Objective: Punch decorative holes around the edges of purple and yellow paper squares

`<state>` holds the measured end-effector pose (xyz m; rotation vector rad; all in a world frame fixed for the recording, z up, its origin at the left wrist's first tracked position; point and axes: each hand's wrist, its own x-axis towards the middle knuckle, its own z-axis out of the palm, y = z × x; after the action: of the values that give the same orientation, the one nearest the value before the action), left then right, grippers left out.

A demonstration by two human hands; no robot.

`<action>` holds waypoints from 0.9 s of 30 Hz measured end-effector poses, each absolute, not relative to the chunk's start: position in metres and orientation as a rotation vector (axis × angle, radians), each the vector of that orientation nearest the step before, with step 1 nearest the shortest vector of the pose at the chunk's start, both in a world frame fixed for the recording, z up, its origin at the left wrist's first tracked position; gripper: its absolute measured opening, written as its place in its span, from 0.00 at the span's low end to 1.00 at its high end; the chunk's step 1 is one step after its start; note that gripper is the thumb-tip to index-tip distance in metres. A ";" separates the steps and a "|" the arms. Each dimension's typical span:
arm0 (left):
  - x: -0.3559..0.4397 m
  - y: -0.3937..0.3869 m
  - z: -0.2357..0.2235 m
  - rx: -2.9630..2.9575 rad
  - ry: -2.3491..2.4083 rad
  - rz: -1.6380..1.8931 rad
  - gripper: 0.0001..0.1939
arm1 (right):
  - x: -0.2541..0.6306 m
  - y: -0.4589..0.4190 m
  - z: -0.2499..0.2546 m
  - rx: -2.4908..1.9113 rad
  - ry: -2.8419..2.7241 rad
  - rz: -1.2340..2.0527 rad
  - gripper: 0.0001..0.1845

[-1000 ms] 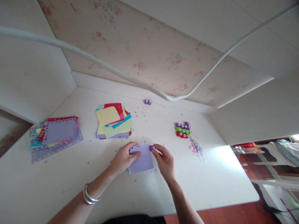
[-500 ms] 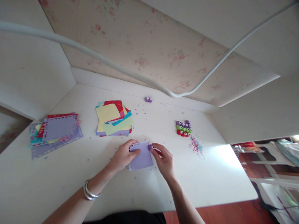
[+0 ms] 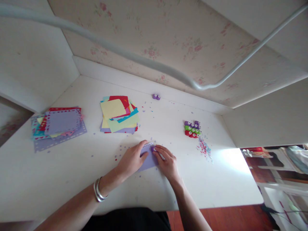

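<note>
My left hand (image 3: 133,158) grips a sheet of purple paper (image 3: 148,162) by its left side, thumb on top. A row of small punched holes runs along the paper's far edge. At its far right corner my right hand (image 3: 166,159) is closed on a small purple craft punch (image 3: 153,148), which is partly hidden by the fingers. The punch sits at the paper's edge; whether it is pressed down I cannot tell. Tiny purple punched bits lie on the table around the paper.
A pile of coloured paper (image 3: 115,110) lies beyond my left hand, and hole-edged sheets (image 3: 64,122) lie farther left. Two purple punches (image 3: 156,96) stand near the back edge. Rows of punches (image 3: 192,129) and scattered confetti (image 3: 204,147) are at the right of the white table (image 3: 216,183).
The camera view has shifted. My left hand has moved right, closer to my right hand, and the paper has turned. The punch is now at the far right corner.
</note>
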<state>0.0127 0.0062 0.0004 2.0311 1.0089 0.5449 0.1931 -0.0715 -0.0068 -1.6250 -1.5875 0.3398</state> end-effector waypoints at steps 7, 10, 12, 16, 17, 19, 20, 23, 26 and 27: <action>0.015 -0.006 0.005 2.422 1.113 0.539 0.19 | 0.193 -0.073 -0.009 -1.631 -1.692 0.222 0.13; 0.012 -0.004 0.008 2.460 1.074 0.516 0.16 | 0.194 -0.074 -0.010 -1.643 -1.702 0.201 0.13; 0.011 -0.003 0.008 2.470 1.041 0.513 0.15 | 0.194 -0.075 -0.010 -1.645 -1.711 0.195 0.14; 0.011 -0.003 0.007 2.473 0.985 0.541 0.12 | 0.195 -0.074 -0.010 -1.629 -1.744 0.187 0.15; 0.011 -0.003 0.007 2.473 0.970 0.547 0.12 | 0.195 -0.074 -0.010 -1.619 -1.753 0.183 0.15; 0.012 -0.003 0.006 2.474 0.945 0.563 0.12 | 0.196 -0.073 -0.010 -1.600 -1.762 0.179 0.16; 0.012 -0.003 0.006 2.474 0.937 0.574 0.12 | 0.196 -0.073 -0.010 -1.593 -1.764 0.179 0.16; 0.012 -0.003 0.005 2.475 0.924 0.595 0.12 | 0.197 -0.073 -0.010 -1.595 -1.760 0.181 0.17; 0.012 -0.002 0.005 2.472 0.904 0.592 0.13 | 0.196 -0.073 -0.010 -1.624 -1.752 0.199 0.17; 0.012 -0.002 0.005 2.469 0.900 0.594 0.13 | 0.196 -0.073 -0.009 -1.630 -1.749 0.205 0.17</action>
<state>0.0118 -0.0024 0.0051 2.4694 0.9004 0.5937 0.1959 -0.0726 -0.0094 -1.6296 -1.7488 0.2045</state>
